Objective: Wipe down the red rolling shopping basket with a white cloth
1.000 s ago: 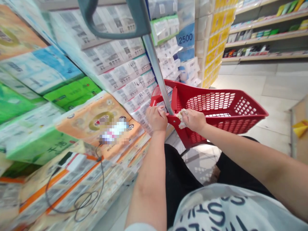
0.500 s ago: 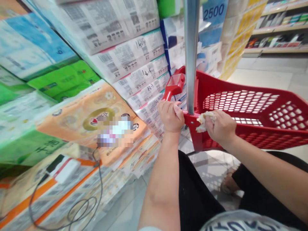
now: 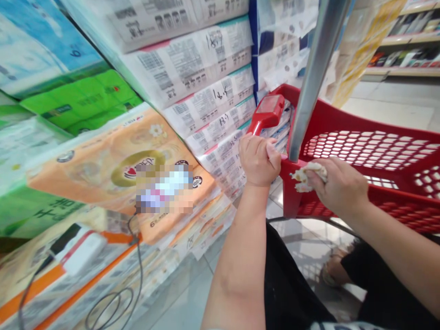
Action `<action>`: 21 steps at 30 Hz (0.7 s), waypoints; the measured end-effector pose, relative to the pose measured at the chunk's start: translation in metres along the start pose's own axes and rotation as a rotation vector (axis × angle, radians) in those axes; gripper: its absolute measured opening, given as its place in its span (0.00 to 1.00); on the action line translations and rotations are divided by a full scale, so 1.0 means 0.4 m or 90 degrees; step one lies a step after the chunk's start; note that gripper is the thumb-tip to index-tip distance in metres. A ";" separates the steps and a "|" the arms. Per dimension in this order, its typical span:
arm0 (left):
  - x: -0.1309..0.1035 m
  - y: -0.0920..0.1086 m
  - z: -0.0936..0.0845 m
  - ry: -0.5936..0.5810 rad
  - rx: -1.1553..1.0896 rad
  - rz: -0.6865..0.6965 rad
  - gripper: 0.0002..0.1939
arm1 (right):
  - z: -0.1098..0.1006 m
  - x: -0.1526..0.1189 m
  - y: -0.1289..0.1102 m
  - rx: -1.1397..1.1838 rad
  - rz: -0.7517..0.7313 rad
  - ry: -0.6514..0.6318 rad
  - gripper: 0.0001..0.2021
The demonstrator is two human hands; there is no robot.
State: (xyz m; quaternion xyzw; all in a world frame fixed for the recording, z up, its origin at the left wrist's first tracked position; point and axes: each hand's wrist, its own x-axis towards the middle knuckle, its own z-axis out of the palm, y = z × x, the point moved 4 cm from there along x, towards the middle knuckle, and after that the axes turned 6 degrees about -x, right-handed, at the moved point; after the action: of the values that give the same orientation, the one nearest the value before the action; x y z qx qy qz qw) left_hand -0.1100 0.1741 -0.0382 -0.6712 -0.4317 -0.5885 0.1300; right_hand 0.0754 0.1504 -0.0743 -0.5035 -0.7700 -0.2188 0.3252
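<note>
A red shopping basket cart point(image 3: 371, 120) stands in front of me, to the right. My left hand point(image 3: 259, 160) is wrapped round its red handle point(image 3: 266, 114), just left of a grey metal pole point(image 3: 311, 82). Pinched between thumb and fingers of my right hand point(image 3: 342, 188) is a crumpled whitish cloth point(image 3: 304, 178) with small coloured patches. The cloth is at the cart's near rim, by the foot of the pole; whether it touches the rim I cannot tell.
Orange tissue packs point(image 3: 103, 160) are piled at left, bearing a blurred-out device, a white power bank point(image 3: 84, 250) and a looped black cable point(image 3: 140, 261). Behind rise green packs point(image 3: 85, 103) and stacked white packs point(image 3: 192, 68). Shelves point(image 3: 409, 46) stand far right.
The view has shifted, so the cart, pole and both hands appear further right. My left hand stays on the handle and my right hand still holds the cloth.
</note>
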 end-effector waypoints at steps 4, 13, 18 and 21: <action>-0.001 -0.013 0.011 -0.025 -0.010 -0.011 0.21 | 0.022 -0.044 -0.008 -0.012 -0.018 0.052 0.27; 0.016 -0.013 0.015 -0.014 0.014 -0.004 0.22 | 0.094 -0.128 -0.036 -0.028 -0.050 0.056 0.25; 0.027 0.001 0.010 0.000 0.048 0.024 0.21 | 0.146 -0.199 -0.030 0.025 -0.185 -0.114 0.24; 0.025 0.009 0.006 0.007 0.066 0.024 0.20 | 0.149 -0.221 -0.028 0.059 -0.308 -0.192 0.26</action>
State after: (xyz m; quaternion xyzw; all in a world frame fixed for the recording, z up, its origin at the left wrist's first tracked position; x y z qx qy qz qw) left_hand -0.1063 0.1780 -0.0286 -0.6685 -0.4482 -0.5663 0.1775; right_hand 0.0733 0.1294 -0.1793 -0.3167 -0.9166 -0.1770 0.1680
